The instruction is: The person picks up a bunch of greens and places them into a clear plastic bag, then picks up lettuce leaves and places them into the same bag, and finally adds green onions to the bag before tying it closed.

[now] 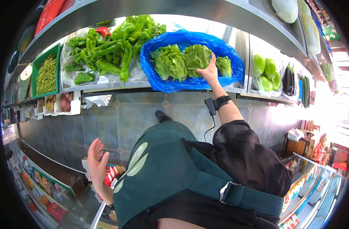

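Observation:
A blue plastic bag (191, 83), spread wide, lines the display shelf and holds several heads of green leaf lettuce. My right hand (208, 70) reaches into it, its thumb and fingers spread around the middle lettuce (196, 58). To the left of that lies a larger lettuce (169, 63), and a small one (224, 66) sits to the right of my hand. Away from the shelf, at the lower left, my left hand (96, 161) hangs in the air with fingers apart and nothing in it.
Long green peppers (105, 54) lie left of the bag, beside a green crate (59, 68) of small green pods. Rightward are pale green eggplants (264, 68), dark eggplants (289, 80) and cucumbers (305, 91). A steel upper shelf (185, 11) overhangs. Shelving stands behind at lower left.

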{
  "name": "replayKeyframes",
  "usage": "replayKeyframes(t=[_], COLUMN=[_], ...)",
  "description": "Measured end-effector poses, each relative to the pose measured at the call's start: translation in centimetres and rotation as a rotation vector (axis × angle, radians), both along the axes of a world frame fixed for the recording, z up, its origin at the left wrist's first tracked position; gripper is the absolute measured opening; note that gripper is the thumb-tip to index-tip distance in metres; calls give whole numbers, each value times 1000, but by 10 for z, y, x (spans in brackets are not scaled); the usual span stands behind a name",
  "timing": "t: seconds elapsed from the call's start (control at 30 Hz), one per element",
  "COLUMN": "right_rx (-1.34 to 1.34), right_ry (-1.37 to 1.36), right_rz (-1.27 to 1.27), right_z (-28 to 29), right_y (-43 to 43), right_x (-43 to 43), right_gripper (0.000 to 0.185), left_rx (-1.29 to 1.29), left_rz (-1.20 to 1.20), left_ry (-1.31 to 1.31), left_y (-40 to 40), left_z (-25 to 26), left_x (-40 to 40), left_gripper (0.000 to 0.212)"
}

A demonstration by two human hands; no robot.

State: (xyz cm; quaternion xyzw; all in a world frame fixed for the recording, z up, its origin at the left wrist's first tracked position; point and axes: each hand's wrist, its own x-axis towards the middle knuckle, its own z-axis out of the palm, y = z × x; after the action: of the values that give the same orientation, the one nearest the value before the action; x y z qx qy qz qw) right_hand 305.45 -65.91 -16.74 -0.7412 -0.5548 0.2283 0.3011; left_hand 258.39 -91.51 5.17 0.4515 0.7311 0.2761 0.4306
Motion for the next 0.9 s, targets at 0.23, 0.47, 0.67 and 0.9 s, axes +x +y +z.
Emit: replayKeyframes(t=[0.23,0.47,0.67,0.9], right_rx=[152,48,389,196], right_ry=[433,464,-510,-438], right_rz=[-240,-250,-331,-218], right_z=[22,-5,6,-9], right_y=[-5,-9,-27,-55], right_x=[46,46,16,1], right_gripper=[105,101,65,33], left_rx=[-7,2,-19,-51], left_rz=[-205,-338,-364,-444], left_ry=[2,-35,-33,-98], left_y=[64,95,105,120], left_z=[-3,-13,-12,-30], left_x=[25,31,16,4], left_gripper=[56,55,56,56])
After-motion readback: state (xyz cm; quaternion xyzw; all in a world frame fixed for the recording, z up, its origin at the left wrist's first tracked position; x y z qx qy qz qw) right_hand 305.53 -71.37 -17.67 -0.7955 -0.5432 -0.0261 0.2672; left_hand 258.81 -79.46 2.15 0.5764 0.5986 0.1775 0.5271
